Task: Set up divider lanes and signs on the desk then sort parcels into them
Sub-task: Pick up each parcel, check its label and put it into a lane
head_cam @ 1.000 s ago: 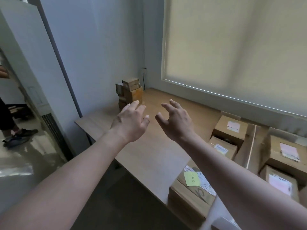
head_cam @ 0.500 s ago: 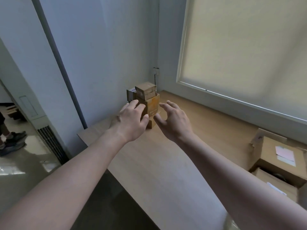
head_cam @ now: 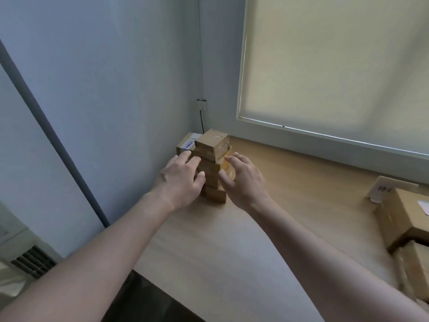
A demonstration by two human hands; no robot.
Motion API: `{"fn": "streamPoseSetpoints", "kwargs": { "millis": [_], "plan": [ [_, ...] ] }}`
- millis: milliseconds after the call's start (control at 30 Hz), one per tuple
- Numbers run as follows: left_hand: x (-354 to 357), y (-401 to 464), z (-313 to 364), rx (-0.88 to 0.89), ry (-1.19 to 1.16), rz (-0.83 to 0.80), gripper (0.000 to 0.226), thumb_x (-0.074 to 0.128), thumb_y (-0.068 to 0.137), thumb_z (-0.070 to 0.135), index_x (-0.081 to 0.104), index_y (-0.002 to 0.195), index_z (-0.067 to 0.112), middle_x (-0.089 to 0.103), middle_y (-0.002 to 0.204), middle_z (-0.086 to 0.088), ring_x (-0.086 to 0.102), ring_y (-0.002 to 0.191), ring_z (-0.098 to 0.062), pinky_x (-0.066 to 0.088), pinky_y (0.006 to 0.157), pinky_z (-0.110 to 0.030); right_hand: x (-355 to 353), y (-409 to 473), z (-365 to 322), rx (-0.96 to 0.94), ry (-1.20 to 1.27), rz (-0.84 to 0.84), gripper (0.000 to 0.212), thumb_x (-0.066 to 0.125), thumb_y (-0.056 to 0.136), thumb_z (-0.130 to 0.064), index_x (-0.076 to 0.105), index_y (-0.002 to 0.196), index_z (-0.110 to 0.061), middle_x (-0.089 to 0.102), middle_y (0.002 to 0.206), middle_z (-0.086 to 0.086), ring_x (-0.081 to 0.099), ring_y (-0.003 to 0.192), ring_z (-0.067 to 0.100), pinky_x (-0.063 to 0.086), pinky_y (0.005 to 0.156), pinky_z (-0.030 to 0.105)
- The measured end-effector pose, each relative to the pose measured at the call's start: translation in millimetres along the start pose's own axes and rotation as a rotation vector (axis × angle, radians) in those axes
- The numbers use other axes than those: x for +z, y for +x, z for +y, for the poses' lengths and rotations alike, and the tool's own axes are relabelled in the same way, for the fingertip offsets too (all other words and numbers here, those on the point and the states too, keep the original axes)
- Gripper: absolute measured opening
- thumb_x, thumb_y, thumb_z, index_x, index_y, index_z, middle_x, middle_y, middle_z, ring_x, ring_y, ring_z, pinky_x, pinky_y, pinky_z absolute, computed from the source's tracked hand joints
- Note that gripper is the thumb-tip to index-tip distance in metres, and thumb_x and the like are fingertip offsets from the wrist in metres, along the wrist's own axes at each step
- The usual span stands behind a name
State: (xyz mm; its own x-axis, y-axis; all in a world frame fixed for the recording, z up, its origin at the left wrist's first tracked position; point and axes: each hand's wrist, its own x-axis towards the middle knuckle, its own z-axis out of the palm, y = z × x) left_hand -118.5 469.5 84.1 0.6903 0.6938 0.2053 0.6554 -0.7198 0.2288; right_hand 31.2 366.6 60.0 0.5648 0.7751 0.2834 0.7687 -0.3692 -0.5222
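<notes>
Both hands are out at the small stack of parcels [head_cam: 212, 163] standing in the far corner of the tabletop [head_cam: 232, 240], close to the wall. The left hand [head_cam: 183, 180] lies against the stack's left side, fingers loosely bent, thumb touching the front of a middle box. The right hand [head_cam: 243, 180] comes in from the other side, fingers half spread and curved, thumb near the same box; whether it actually grips cannot be made out. The top box [head_cam: 212, 142] sits skewed on the pile, and another with a white label [head_cam: 186, 144] lies behind. Off to the right, larger cardboard boxes [head_cam: 404, 217] and a paper sign [head_cam: 385, 188] rest on the tabletop.
</notes>
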Motion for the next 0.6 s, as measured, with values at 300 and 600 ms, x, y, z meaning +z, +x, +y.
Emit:
{"fn": "streamPoseSetpoints", "kwargs": {
  "millis": [300, 600],
  "plan": [
    [41, 108, -59, 0.1, -0.039, -0.055, 0.052, 0.043, 0.104, 0.045, 0.044, 0.151, 0.024, 0.033, 0.164, -0.004, 0.036, 0.147, -0.027, 0.043, 0.112, -0.048, 59, 87, 4, 0.108, -0.003, 0.038, 0.052, 0.051, 0.1, -0.048, 0.053, 0.148, -0.029, 0.04, 0.161, -0.001, 0.046, 0.14, 0.026, 0.04, 0.11, 0.039],
    [99, 198, -101, 0.099, -0.041, -0.154, 0.052, 0.044, 0.104, 0.043, 0.043, 0.152, 0.023, 0.033, 0.161, -0.006, 0.034, 0.147, -0.029, 0.041, 0.114, -0.047, 122, 159, 28, 0.212, 0.022, -0.031, 0.051, 0.05, 0.101, -0.044, 0.048, 0.15, -0.031, 0.032, 0.164, -0.003, 0.043, 0.142, 0.024, 0.041, 0.108, 0.037]
  ]
}}
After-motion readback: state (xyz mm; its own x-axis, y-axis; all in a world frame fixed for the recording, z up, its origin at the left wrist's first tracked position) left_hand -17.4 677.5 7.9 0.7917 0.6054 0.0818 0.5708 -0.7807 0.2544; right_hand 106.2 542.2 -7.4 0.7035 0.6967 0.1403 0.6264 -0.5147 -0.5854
